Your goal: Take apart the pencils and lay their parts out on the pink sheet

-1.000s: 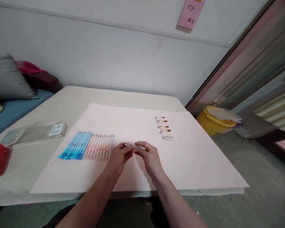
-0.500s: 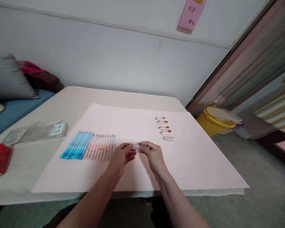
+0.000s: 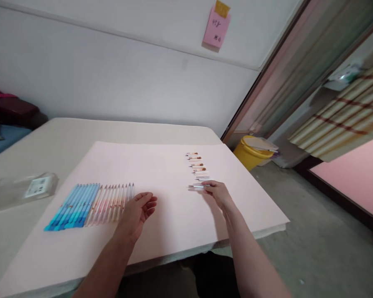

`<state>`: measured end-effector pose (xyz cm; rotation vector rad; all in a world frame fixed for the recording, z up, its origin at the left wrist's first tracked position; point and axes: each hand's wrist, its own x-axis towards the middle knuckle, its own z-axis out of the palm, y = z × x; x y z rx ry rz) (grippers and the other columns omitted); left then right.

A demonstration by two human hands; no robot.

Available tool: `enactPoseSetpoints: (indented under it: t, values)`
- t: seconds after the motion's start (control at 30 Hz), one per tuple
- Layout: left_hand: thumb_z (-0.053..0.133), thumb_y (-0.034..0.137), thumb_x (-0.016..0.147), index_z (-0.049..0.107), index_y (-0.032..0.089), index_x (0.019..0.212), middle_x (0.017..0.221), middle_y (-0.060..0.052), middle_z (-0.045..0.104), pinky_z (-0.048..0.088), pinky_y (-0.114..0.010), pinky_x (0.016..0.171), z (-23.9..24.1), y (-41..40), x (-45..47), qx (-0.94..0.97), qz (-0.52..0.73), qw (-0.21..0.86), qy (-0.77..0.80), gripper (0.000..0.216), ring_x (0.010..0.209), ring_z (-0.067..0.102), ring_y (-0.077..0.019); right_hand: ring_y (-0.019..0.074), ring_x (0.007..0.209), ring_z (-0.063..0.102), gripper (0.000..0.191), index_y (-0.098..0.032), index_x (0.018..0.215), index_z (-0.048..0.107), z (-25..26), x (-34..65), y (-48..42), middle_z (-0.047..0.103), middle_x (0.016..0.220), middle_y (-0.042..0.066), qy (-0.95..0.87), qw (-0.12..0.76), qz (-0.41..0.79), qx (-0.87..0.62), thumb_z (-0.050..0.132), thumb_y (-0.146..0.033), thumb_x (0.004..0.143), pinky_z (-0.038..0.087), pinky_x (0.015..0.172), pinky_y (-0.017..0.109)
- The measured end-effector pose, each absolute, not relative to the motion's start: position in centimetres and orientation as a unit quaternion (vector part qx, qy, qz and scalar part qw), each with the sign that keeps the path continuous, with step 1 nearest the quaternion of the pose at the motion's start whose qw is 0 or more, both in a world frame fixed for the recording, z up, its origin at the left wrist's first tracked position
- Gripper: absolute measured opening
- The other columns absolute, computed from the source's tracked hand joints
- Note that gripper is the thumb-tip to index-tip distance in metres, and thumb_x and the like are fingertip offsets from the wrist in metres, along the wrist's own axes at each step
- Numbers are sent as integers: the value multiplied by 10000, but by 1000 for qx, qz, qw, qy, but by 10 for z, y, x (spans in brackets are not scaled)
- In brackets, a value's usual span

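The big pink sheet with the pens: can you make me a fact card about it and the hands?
Sheet: pale pink, flat, on a cream-coloured table
Left side: long, slim blue pens beside long, pale patterned pens
Right side: a column of short slim pieces, some brown-ended
Left hand: loosely curled, nearest the patterned pens, nothing visibly held
Right hand: pinching a slim pale pen-like piece near the column
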<state>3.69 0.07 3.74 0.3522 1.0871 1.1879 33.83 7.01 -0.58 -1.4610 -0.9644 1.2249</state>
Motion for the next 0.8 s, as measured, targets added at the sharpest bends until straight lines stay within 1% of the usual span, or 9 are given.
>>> enactPoseSetpoints:
  t: [0.17, 0.27, 0.47, 0.53, 0.67, 0.8]
  values:
    - [690, 179, 682, 610, 132, 787, 794, -82, 668, 494, -201, 548, 37, 1, 37, 154, 528, 682, 481, 140, 638, 620, -110, 171, 642, 596, 176, -127, 662, 698, -18, 374, 76, 672, 691, 77, -379, 463, 513, -616, 697, -154, 488, 484, 587, 281]
    - [678, 159, 691, 608, 130, 788, 792, -84, 668, 494, -199, 546, 37, 1, 37, 152, 527, 681, 486, 124, 634, 620, -109, 157, 591, 579, 184, -127, 671, 694, -23, 375, 79, 671, 689, 85, -374, 455, 523, -616, 690, -144, 487, 475, 545, 276]
    - [666, 147, 699, 608, 127, 795, 788, -81, 667, 492, -194, 542, 37, 1, 37, 153, 522, 680, 490, 114, 632, 620, -107, 111, 531, 528, 238, -134, 743, 688, -25, 376, 84, 655, 694, 50, -381, 461, 509, -619, 657, -146, 507, 437, 522, 254]
    - [663, 143, 700, 608, 126, 793, 784, -80, 667, 492, -194, 542, 37, 1, 37, 154, 520, 682, 490, 110, 631, 620, -107, 103, 531, 511, 238, -138, 747, 687, -26, 377, 86, 635, 654, 26, -386, 466, 494, -624, 657, -156, 512, 421, 524, 246]
    - [663, 135, 695, 613, 127, 787, 783, -84, 670, 497, -199, 540, 38, 1, 37, 153, 517, 684, 491, 105, 631, 623, -112, 113, 539, 494, 213, -135, 722, 686, -33, 375, 88, 585, 564, 0, -389, 474, 462, -641, 659, -194, 519, 383, 515, 244]
    - [660, 126, 695, 612, 127, 785, 783, -84, 672, 500, -200, 544, 37, 1, 37, 152, 516, 681, 497, 101, 631, 625, -112, 126, 559, 497, 222, -133, 708, 693, -35, 370, 90, 606, 590, 11, -391, 477, 441, -652, 667, -220, 506, 368, 531, 255]
